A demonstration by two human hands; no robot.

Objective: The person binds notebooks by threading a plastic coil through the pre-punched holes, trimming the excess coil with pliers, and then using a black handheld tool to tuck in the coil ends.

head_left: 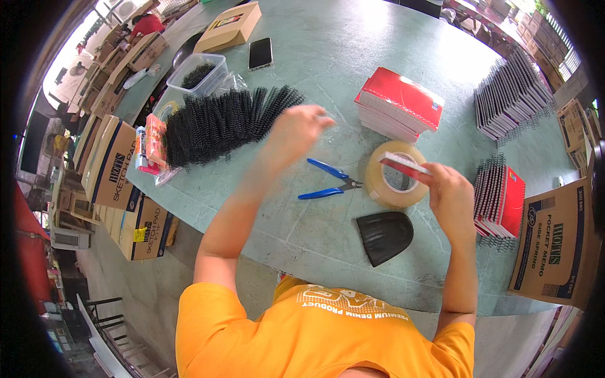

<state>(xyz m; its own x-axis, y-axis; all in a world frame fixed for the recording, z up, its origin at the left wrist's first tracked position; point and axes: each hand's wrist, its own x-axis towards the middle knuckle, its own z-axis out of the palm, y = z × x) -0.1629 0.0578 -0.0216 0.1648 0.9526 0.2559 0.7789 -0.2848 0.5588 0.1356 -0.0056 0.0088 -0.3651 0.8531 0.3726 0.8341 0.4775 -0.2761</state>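
Observation:
My right hand (450, 198) is closed on a small red-covered memo pad (405, 165), tilted edge-on above a big roll of clear tape (380, 183). Blurred by motion, my left hand (297, 133) hovers at the right end of a row of black spiral binding coils (211, 129); whether its fingers hold anything cannot be made out. Between the hands lie blue-handled wire cutters (328, 179) with the handles spread. A black curved pad (385, 237) rests close to my body. Beyond the tape stands a stack of red memo pads (400, 104) without coils.
Coil-bound pads stand in a tall pile (512, 97) and a shorter red pile (499, 198) at the right. Cardboard boxes (551, 242) flank the table (302, 233). A clear plastic tub (200, 74), a phone (260, 53) and a flat carton (228, 27) sit far left.

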